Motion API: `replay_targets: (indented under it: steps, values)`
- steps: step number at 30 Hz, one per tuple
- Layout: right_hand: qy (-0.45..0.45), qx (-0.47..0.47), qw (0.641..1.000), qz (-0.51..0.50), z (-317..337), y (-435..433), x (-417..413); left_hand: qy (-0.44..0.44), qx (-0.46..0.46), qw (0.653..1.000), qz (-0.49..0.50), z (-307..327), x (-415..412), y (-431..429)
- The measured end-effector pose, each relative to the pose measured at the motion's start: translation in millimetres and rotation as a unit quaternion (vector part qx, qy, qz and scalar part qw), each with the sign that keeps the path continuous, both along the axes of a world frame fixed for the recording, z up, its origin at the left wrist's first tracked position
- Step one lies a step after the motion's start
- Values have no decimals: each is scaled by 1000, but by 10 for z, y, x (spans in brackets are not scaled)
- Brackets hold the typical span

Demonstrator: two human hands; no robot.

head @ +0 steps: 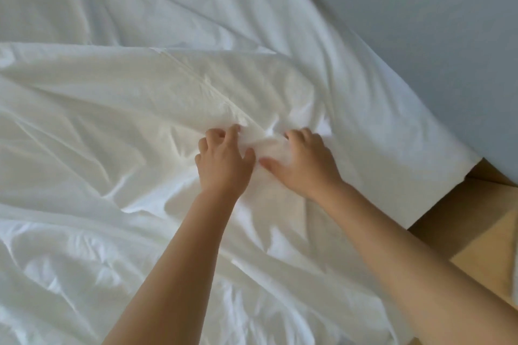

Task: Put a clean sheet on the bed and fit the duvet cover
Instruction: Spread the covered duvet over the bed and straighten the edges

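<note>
My left hand (224, 161) and right hand (304, 161) grip the bunched duvet cover (112, 120), fingers curled into it; its seam (196, 75) runs up-left from between them. Left hand lies nearer the seam.

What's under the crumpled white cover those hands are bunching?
A smoother white sheet shows beyond the cover and seems to run under it. The left hand and right hand pinch the cover; whatever lies directly beneath is hidden.
</note>
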State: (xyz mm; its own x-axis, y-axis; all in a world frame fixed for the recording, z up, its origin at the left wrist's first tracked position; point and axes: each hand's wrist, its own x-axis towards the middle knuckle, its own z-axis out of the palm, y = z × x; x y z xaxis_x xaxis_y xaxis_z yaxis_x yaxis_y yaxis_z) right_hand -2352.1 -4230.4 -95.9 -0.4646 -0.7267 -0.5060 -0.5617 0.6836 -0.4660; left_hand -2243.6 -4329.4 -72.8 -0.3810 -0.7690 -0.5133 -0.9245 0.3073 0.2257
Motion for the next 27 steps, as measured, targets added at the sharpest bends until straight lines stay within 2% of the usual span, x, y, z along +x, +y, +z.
replay_targets:
  steps: [2, 3, 5, 7, 9, 11, 12, 15, 17, 20, 21, 24, 26, 27]
  values:
    - [6, 97, 995, 16, -58, 164, 40, -25, -26, 997, -73, -24, -6, -37]
    - [4, 106, 994, -1, -80, 232, 29, -28, -39, 993, -110, -33, -16, -58]
    - [-26, 52, 998, -28, -106, 325, 15, -6, -61, 979, -194, -50, -59, -92]
    - [-61, -21, 997, -45, -120, 369, -9, 16, -69, 951, -300, -73, -125, -159]
    - [-42, -81, 986, -140, -136, 353, -156, 20, -62, 922, -383, -103, -198, -292]
    - [-29, -116, 955, -272, -150, 298, -371, 10, -49, 912, -407, -133, -283, -468]
    - [-53, -111, 944, -305, -164, 272, -443, -14, -37, 906, -421, -156, -322, -548]
    - [-202, -15, 949, -241, -189, 332, -362, -158, 4, 847, -507, -208, -391, -641]
    - [-285, 48, 937, -196, -122, 513, -211, -229, 29, 814, -532, -198, -414, -671]
    - [-295, 117, 940, -124, -13, 809, -118, -274, 33, 783, -558, -154, -369, -749]
    - [-287, 146, 943, -85, 6, 890, -99, -251, 12, 774, -581, -135, -315, -783]
    - [-227, 205, 951, -36, 2, 1063, 7, -84, -77, 761, -639, -114, -104, -895]
    - [-161, 184, 969, -44, 21, 1083, 149, -5, -94, 759, -644, -92, 24, -894]
    - [-119, 158, 979, -53, 43, 1093, 209, -11, -88, 768, -635, -68, 41, -877]
